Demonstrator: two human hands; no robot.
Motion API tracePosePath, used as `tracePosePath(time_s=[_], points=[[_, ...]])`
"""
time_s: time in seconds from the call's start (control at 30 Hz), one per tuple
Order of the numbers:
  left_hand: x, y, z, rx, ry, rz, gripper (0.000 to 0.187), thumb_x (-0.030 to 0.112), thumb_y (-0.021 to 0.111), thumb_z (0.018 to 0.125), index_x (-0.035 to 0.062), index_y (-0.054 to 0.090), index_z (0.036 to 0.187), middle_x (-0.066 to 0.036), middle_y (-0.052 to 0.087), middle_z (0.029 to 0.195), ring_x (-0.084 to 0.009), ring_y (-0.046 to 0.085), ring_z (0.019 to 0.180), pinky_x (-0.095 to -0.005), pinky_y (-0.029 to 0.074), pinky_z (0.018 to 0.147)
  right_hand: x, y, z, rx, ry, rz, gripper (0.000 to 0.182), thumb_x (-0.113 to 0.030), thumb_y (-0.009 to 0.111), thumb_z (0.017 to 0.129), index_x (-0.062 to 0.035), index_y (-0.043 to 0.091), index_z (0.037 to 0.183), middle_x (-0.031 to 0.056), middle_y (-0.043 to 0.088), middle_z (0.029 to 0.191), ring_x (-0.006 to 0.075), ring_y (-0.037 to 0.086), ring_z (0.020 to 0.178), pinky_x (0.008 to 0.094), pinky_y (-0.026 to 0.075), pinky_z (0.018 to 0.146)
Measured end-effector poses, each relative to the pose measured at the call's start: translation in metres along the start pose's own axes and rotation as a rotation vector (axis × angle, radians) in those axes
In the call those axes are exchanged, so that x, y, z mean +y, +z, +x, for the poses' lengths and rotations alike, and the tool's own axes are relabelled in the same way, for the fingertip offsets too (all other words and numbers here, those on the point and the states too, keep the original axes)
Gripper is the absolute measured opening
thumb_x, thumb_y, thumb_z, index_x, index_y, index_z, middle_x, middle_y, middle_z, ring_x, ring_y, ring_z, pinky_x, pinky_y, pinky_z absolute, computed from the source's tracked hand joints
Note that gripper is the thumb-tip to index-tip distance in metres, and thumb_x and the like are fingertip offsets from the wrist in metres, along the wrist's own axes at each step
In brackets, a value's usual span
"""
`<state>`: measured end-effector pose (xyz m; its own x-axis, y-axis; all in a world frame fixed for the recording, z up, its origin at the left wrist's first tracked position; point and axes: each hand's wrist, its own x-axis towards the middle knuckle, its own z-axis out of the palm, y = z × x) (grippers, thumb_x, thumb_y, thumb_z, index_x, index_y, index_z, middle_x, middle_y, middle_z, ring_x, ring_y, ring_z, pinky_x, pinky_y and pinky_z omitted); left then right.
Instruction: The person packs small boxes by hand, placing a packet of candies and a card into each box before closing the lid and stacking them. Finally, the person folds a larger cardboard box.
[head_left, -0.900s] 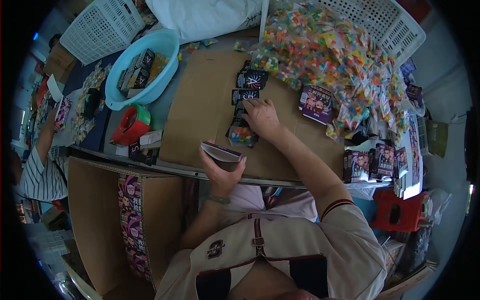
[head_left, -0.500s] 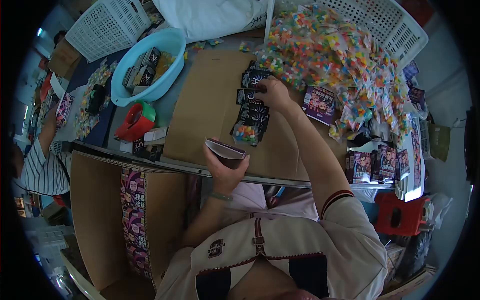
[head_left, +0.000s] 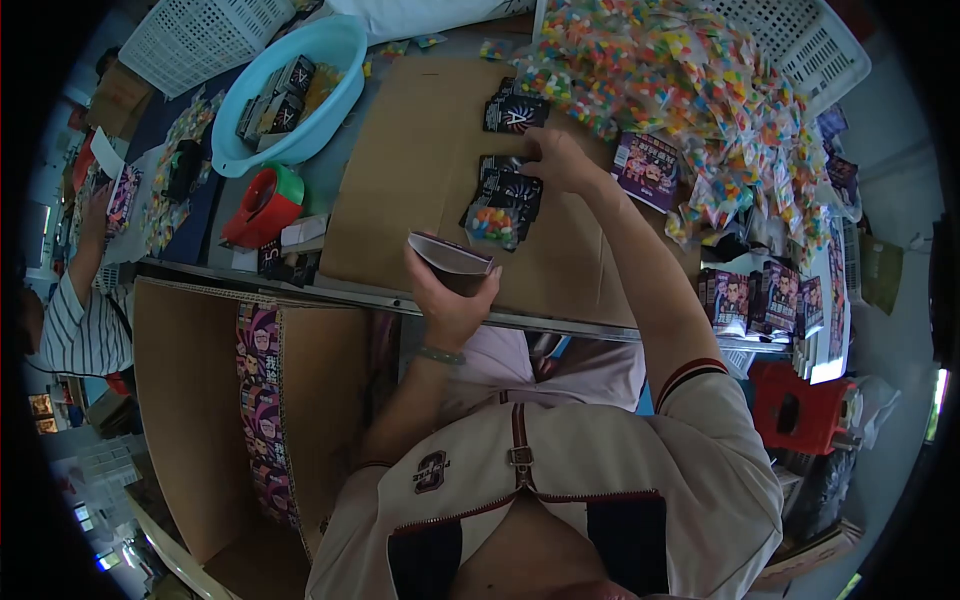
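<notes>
My left hand is closed around a small open-topped box, held upright at the table's near edge; the box's inside looks pale. Over the cardboard sheet, my right hand has its fingers bent and pressed at the right edge of a black printed card. Below that card, more black cards lie overlapped in a column. A clear bag of colourful candies rests on the column's near end. Farther up, a separate group of black cards shows a letter A on top.
A large heap of candy bags spills from a white basket. Purple printed boxes stand at right. A blue basin, a red tape dispenser and an open carton are at left. A co-worker in stripes works far left.
The view has shifted, so the table appears higher. My right hand has drawn slightly toward me, with the card at its fingers, widening the gap to the A cards. My left hand still holds the box.
</notes>
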<state>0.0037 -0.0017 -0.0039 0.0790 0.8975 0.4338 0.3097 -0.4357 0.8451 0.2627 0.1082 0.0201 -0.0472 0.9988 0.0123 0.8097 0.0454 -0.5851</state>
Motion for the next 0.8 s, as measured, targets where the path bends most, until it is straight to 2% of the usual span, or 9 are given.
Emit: tracePosePath(time_s=[0.07, 0.17, 0.23, 0.3, 0.5, 0.57, 0.6, 0.67, 0.8], points=[[-0.001, -0.001, 0.001, 0.016, 0.008, 0.096, 0.110, 0.023, 0.087, 0.063, -0.0102, 0.018, 0.141, -0.028, 0.042, 0.130, -0.0387, 0.049, 0.118, -0.0452, 0.042, 0.097, -0.007, 0.011, -0.021, 0.016, -0.047, 0.146, 0.030, -0.015, 0.075, 0.075, -0.0004, 0.064, 0.098, 0.0168, 0.066, 0.093, 0.0313, 0.064, 0.090, 0.0375, 0.050, 0.080], [0.002, -0.001, 0.001, 0.026, 0.012, 0.106, 0.108, 0.018, 0.087, 0.063, -0.0071, 0.017, 0.142, -0.022, 0.045, 0.128, -0.0345, 0.049, 0.116, -0.0428, 0.041, 0.099, -0.037, 0.039, -0.066, 0.110, -0.113, 0.379, 0.036, -0.012, 0.071, 0.078, -0.0016, 0.062, 0.111, 0.0190, 0.067, 0.101, 0.0317, 0.066, 0.093, 0.0374, 0.052, 0.081], [-0.002, -0.001, 0.004, 0.016, 0.035, 0.091, 0.109, 0.019, 0.087, 0.062, -0.0066, 0.017, 0.142, -0.023, 0.045, 0.128, -0.0348, 0.050, 0.116, -0.0429, 0.042, 0.099, -0.071, 0.059, -0.095, 0.357, -0.319, 0.264, 0.040, -0.014, 0.071, 0.079, -0.0025, 0.060, 0.116, 0.0206, 0.065, 0.103, 0.0366, 0.064, 0.093, 0.0406, 0.052, 0.080], [-0.004, 0.000, 0.005, 0.000, 0.064, 0.073, 0.110, 0.020, 0.088, 0.061, -0.0061, 0.017, 0.142, -0.023, 0.046, 0.128, -0.0351, 0.051, 0.115, -0.0430, 0.042, 0.098, -0.077, 0.076, -0.105, 0.301, -0.216, 0.321, 0.043, -0.010, 0.071, 0.077, -0.0028, 0.059, 0.118, 0.0213, 0.063, 0.106, 0.0377, 0.063, 0.094, 0.0404, 0.052, 0.080], [0.000, 0.001, 0.005, 0.044, 0.073, 0.059, 0.107, 0.026, 0.088, 0.059, -0.0060, 0.025, 0.139, -0.026, 0.044, 0.127, -0.0404, 0.051, 0.114, -0.0462, 0.044, 0.095, -0.089, 0.036, -0.109, 0.435, 0.036, 0.567, 0.041, 0.003, 0.067, 0.077, -0.0003, 0.059, 0.117, 0.0103, 0.068, 0.102, 0.0173, 0.065, 0.089, 0.0312, 0.052, 0.081], [0.002, 0.002, 0.003, 0.063, 0.139, 0.186, 0.105, 0.028, 0.087, 0.059, -0.0054, 0.027, 0.138, -0.026, 0.047, 0.125, -0.0415, 0.053, 0.110, -0.0471, 0.044, 0.092, -0.110, -0.006, -0.118, 0.348, -0.024, 1.146, 0.035, 0.005, 0.064, 0.078, 0.0003, 0.061, 0.112, 0.0051, 0.069, 0.099, 0.0104, 0.063, 0.087, 0.0278, 0.051, 0.075], [0.008, 0.000, 0.005, 0.067, 0.137, 0.183, 0.105, 0.028, 0.087, 0.059, -0.0054, 0.027, 0.138, -0.026, 0.047, 0.125, -0.0415, 0.053, 0.110, -0.0471, 0.044, 0.092, -0.119, -0.023, -0.121, 0.345, -0.025, 1.141, 0.035, 0.005, 0.064, 0.078, 0.0003, 0.061, 0.112, 0.0051, 0.069, 0.099, 0.0104, 0.063, 0.087, 0.0278, 0.051, 0.075], [0.025, -0.004, 0.013, -0.049, 0.006, 0.260, 0.104, 0.030, 0.087, 0.058, -0.0040, 0.029, 0.138, -0.025, 0.050, 0.122, -0.0417, 0.054, 0.107, -0.0492, 0.044, 0.089, -0.133, -0.049, -0.125, 0.161, -0.224, 0.566, 0.035, 0.009, 0.061, 0.075, -0.0001, 0.063, 0.109, 0.0084, 0.069, 0.093, 0.0149, 0.066, 0.083, 0.0282, 0.052, 0.069], [0.015, 0.005, 0.011, -0.008, 0.059, 0.270, 0.101, 0.031, 0.086, 0.059, -0.0018, 0.031, 0.137, -0.023, 0.052, 0.120, -0.0407, 0.055, 0.106, -0.0513, 0.044, 0.087, -0.149, -0.054, -0.110, 0.209, -0.397, 0.089, 0.034, 0.009, 0.062, 0.070, -0.0007, 0.064, 0.102, 0.0120, 0.067, 0.084, 0.0238, 0.067, 0.080, 0.0335, 0.052, 0.065]])
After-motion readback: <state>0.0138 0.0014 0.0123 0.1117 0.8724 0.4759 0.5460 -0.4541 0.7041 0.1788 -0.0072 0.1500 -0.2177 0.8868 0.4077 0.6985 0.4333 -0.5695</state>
